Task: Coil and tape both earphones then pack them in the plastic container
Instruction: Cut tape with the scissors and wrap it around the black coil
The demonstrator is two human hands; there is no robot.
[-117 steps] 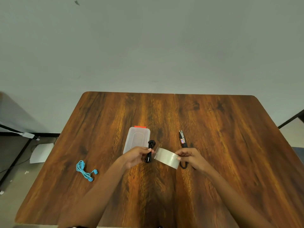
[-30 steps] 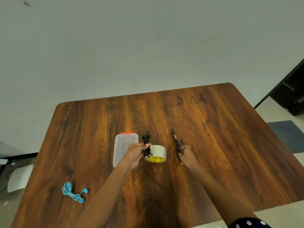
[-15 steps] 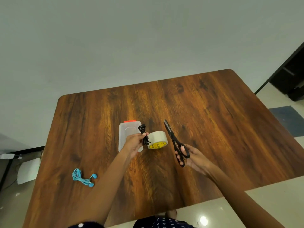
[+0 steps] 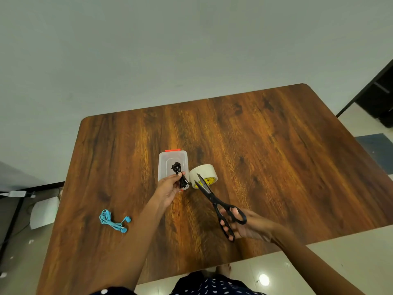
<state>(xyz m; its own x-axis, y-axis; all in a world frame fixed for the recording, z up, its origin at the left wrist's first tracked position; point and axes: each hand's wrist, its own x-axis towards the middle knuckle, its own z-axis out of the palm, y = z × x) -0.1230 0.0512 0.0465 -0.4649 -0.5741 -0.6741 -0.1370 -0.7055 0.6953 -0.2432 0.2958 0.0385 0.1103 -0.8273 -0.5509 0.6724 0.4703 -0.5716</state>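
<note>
Wood-grain surface (image 4: 265, 150) stands against a plain pale wall and carries every item. At near left, the blue earphones (image 4: 112, 222) lie in a loose bundle, well apart from both hands. At centre, the left hand (image 4: 169, 188) pinches the coiled black earphones (image 4: 179, 175) between thumb and fingers; the coil's long axis runs near to far, over the clear plastic container (image 4: 164, 165). Just right of that hand, the tape roll (image 4: 202, 174) rests on the surface. A strip joining roll and coil cannot be made out. To the right, the right hand (image 4: 244, 224) is closed through the handles of the black scissors (image 4: 214, 201), blades slightly parted, tips pointing far-left and ending between coil and roll. Judged step: cutting the tape at that gap, which the right hand serves.
</note>
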